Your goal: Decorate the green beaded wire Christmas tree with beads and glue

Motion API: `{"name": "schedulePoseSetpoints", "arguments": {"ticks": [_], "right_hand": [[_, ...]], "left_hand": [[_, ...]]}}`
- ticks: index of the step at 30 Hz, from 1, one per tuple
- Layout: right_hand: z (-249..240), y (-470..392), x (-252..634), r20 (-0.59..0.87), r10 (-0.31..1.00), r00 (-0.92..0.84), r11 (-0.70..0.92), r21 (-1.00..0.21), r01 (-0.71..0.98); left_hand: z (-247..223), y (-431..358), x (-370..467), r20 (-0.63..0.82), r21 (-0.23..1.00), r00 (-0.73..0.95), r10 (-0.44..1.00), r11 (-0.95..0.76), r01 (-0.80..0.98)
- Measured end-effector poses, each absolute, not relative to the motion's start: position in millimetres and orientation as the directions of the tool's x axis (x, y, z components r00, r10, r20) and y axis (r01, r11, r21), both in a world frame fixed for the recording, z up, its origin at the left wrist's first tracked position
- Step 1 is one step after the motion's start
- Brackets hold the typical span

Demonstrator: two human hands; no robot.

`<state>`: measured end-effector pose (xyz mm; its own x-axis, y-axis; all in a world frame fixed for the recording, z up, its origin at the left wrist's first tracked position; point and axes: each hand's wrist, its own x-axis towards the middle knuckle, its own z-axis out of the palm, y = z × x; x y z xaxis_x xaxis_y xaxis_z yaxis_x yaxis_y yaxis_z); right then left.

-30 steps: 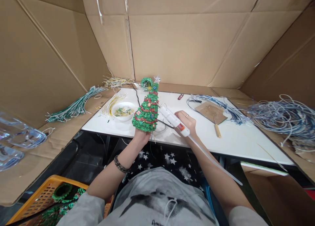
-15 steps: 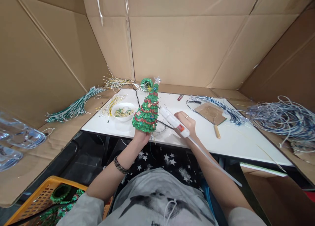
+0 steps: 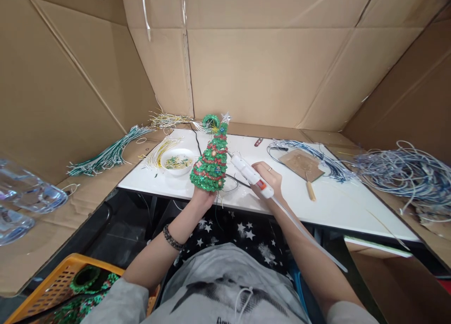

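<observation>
A small green Christmas tree (image 3: 211, 166) with red garland and a clear star on top stands upright in my left hand (image 3: 204, 198), which grips it from below at the base; the fingertips are hidden under it. My right hand (image 3: 269, 176) is wrapped round a white glue gun (image 3: 248, 171) with an orange-red patch. The gun's nozzle points up and left, close to the right side of the tree; whether it touches cannot be made out. A long glue stick trails from the gun's back over my right forearm.
A white bowl (image 3: 176, 162) of short wires sits left of the tree. Blue-white wires (image 3: 327, 162) and a brown board (image 3: 301, 164) lie right. Green-white wires (image 3: 111, 152) are at far left, a green ring (image 3: 210, 122) behind. An orange basket (image 3: 52, 279) stands lower left.
The view has shifted slightly. The glue gun's nozzle sits a little farther from the tree's side, and the tree remains gripped at its base.
</observation>
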<state>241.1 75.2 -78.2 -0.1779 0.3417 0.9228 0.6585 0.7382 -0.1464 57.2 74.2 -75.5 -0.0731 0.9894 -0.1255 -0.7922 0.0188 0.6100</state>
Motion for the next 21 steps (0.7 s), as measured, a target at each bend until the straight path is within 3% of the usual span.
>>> {"name": "schedulePoseSetpoints", "arguments": {"ticks": [4, 11, 14, 16, 21], "right_hand": [[-79, 75, 244, 0.919, 0.373, -0.127, 0.73, -0.206, 0.652], [-63, 73, 246, 0.832, 0.551, 0.069, 0.64, -0.474, 0.604], [-46, 87, 259, 0.682, 0.714, 0.16, 0.505, -0.66, 0.556], [-35, 103, 273, 0.485, 0.842, 0.237, 0.321, -0.803, 0.502], [-32, 145, 302, 0.303, 0.928, 0.214, 0.15, -0.834, 0.53]], "left_hand": [[-74, 75, 56, -0.132, 0.591, -0.088, 0.987, 0.008, -0.807], [-72, 74, 55, -0.141, 0.57, -0.062, 0.988, 0.03, -0.821], [-70, 73, 55, -0.155, 0.554, -0.036, 0.987, 0.057, -0.83], [-70, 72, 54, -0.17, 0.551, -0.026, 0.985, 0.073, -0.831], [-77, 74, 54, -0.147, 0.551, -0.034, 0.989, 0.053, -0.833]]}}
